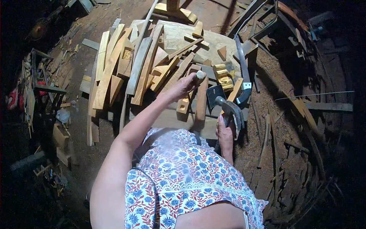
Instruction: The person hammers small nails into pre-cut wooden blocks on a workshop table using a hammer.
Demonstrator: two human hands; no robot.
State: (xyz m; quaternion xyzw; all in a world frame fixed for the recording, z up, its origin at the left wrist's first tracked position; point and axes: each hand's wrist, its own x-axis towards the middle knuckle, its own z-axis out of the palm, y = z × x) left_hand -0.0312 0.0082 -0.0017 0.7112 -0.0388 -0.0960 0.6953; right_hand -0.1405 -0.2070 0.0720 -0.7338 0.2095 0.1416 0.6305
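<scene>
My left hand (184, 87) is closed around what looks like a chisel (200, 74), held upright. Only its pale, round handle end shows; the blade is hidden below. Beneath that hand lie wooden pieces, among them a block with square mortise holes (183, 106) and a reddish-brown bar (201, 100). My right hand (225, 136) grips a claw hammer (233, 114) near its dark head, low at the front edge of the workbench (171, 119). Just beyond the hammer's face is a flat black square piece (214, 95), whose kind I cannot make out.
Long boards (110, 70) and offcuts pile up on the left. A hand saw (241, 63) lies along the right edge beside yellow notched blocks (224, 78). Wood scraps and shavings cover the ground, with a wooden frame (263, 28) at back right.
</scene>
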